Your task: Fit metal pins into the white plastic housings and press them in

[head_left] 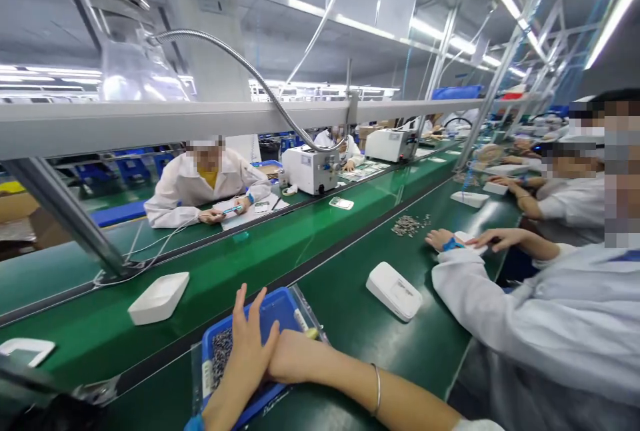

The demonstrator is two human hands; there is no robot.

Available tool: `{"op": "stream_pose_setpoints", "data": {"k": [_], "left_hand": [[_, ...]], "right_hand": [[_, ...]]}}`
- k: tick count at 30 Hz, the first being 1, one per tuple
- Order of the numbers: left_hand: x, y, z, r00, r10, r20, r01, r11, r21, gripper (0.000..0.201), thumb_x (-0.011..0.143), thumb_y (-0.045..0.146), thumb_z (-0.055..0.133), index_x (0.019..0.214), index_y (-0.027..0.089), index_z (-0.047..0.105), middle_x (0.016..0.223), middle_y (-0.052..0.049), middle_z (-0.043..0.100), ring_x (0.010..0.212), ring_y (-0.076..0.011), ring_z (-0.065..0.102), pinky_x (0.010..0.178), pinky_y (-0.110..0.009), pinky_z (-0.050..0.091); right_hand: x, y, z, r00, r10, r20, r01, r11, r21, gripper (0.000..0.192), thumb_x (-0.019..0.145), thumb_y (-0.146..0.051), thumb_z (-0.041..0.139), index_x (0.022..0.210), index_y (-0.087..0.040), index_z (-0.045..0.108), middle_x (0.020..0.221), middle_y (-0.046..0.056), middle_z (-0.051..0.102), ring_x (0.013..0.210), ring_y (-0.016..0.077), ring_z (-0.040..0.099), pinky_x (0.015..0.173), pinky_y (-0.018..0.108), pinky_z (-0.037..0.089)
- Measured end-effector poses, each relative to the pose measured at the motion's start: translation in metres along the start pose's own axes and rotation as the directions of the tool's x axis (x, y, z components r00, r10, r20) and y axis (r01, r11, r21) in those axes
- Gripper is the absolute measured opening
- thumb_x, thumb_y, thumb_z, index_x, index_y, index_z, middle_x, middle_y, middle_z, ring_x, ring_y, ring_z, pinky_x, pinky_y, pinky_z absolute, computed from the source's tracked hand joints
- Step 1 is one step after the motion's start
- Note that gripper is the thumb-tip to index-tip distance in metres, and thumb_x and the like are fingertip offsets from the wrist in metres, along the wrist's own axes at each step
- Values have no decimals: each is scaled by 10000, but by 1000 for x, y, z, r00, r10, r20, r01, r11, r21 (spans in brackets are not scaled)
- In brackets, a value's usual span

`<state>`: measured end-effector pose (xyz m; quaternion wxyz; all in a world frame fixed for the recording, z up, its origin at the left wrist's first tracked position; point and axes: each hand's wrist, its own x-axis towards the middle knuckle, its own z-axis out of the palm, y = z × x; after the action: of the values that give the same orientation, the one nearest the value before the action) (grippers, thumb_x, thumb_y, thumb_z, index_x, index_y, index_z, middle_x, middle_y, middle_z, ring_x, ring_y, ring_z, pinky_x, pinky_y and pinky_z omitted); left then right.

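My left hand (249, 344), with a blue strap at its wrist, is raised over a blue tray (286, 304). Its fingers are spread and point upward. Against its palm side rests my right hand (295, 354), closed, with a thin metal bangle on the wrist. The fingertips of the right hand are hidden behind the left, so whatever they hold does not show. Small dark screws (221, 351) lie heaped in the left part of the tray. A yellow-green object (312, 333) pokes out beside the right hand, near the tray's edge.
A white plastic housing (395, 291) lies right of the tray. On the green conveyor belt (220, 278) sit a white shell (159, 298) and a white frame (30, 350). Scattered small parts (407, 225) lie near a co-worker's hands (443, 240). A metal post (75, 218) rises at left.
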<state>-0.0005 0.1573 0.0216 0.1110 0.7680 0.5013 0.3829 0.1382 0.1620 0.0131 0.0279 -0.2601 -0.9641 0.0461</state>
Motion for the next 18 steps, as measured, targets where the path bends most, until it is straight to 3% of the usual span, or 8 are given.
{"op": "stream_pose_setpoints", "data": {"k": [4,6,10,15,18], "left_hand": [[-7,-21,2,1000,-27,-12,27,999,-26,534,909,303,463,1437,289,383,1609,-123,138,1531,-369,213,1204,-614,344],[-10,-31,4,999,-36,-6,36,998,-53,471,913,324,439,1381,278,438,1534,-132,291,1468,-361,335,1174,-607,387],[-13,-40,7,999,-52,12,53,989,-140,404,914,360,411,1266,210,540,1229,-136,566,1197,-357,542,1085,-651,415],[-13,-33,4,989,-113,93,138,928,-346,404,910,423,479,1182,156,613,1196,-154,618,1173,-341,543,1120,-652,335],[-13,-30,5,969,-165,184,229,878,-420,406,898,466,527,1164,183,643,1201,-126,660,1161,-302,595,1104,-556,420]], "right_hand": [[0,-6,-9,995,63,77,-52,988,-143,116,867,-155,607,816,-137,711,739,43,700,582,154,595,446,273,323],[-2,-9,-14,992,102,78,-86,978,-189,141,898,-142,560,840,-147,689,754,23,685,578,142,587,453,271,358],[-9,-13,-20,976,219,1,-211,941,-265,278,985,-126,356,1125,-125,596,986,67,672,683,177,637,502,313,468],[-21,-8,-22,951,306,-37,-305,919,-248,287,1021,-163,281,1199,-111,501,1095,121,611,749,188,662,570,338,536],[-24,1,-24,937,346,-37,-346,916,-202,280,1033,-187,280,1195,-117,498,1095,117,603,737,172,663,599,317,536]]}}
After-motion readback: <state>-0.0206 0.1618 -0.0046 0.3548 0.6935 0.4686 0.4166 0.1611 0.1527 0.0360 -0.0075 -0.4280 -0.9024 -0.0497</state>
